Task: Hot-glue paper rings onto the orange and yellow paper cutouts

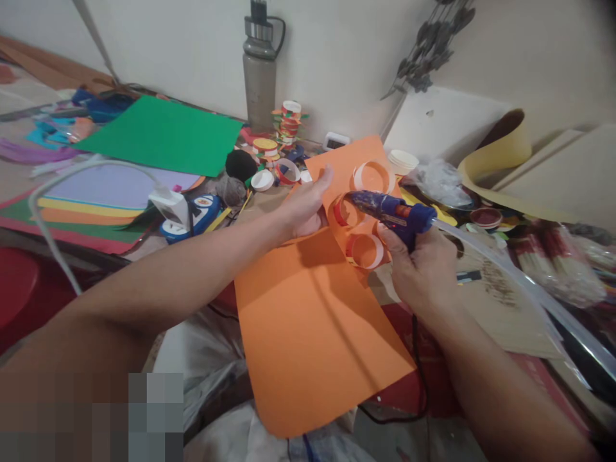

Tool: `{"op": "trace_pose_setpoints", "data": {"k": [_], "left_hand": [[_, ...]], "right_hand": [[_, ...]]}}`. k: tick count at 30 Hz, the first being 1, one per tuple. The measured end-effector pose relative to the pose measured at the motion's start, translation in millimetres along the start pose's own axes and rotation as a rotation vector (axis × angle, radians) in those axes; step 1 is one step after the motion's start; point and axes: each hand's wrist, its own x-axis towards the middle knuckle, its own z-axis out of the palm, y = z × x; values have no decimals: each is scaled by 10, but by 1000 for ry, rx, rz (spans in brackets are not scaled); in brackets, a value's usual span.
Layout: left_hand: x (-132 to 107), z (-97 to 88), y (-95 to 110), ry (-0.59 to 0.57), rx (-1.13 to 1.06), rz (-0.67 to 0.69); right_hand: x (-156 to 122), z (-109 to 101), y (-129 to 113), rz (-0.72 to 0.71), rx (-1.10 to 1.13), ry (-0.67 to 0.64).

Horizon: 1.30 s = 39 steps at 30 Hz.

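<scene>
The hands are apart, near the frame's centre. The right hand (426, 266) is wrapped around a blue glue gun (385, 208), with a clear glue stick (520, 282) trailing from its back toward the lower right. Its nozzle is at the middle of three paper rings (342, 213) standing on an orange card (349, 154), right of centre. The left hand (305, 208) grips that card's left edge, thumb up. Another stretch of orange sheet (322, 346) spreads below, lower centre; whether they join, I cannot tell.
</scene>
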Motion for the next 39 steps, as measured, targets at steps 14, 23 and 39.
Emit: {"op": "trace_pose_setpoints", "data": {"k": [14,23,39], "left_hand": [[-54,56,83,176,224,50],[-28,42,46,94,182,24],[-13,24,179,96,234,207]], "right_hand": [[17,-9,-16,-41,25,-24],[4,69,48,-87,-28,-52],[-20,17,42,-23,-29,-63]]}}
